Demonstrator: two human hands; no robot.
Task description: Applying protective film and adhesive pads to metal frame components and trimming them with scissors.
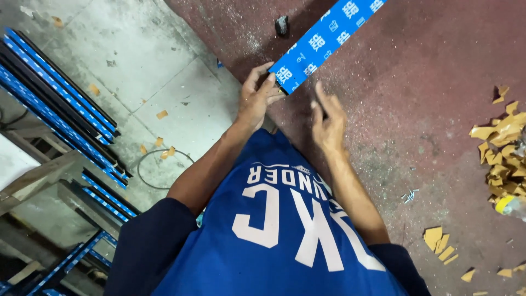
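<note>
dark red work surface (438,82) fills the right and upper centre of the frame, dusted with pale filings. grey concrete floor (126,60) takes the upper left. along the left edge — a stack of long bars (60,104) wrapped in blue printed film, lying on a metal rack (38,181) in the lower left. the person's blue shirt (274,241) with white lettering covers the bottom centre.

a long strip wrapped in blue printed film (323,38) runs diagonally from the top centre-right down to the middle of the frame, lying on the red surface. left hand (257,98) pinches its near end, thumb and fingers closed on the film edge. right hand (329,123) hovers just beside that end, fingers loosely curled and half open, holding nothing that shows.

a heap of tan paper scraps (504,148) sits at the right edge, with a few more (438,241) at lower right. small dark lump (281,25) rests at top centre — near the strip, not touching it.
</note>
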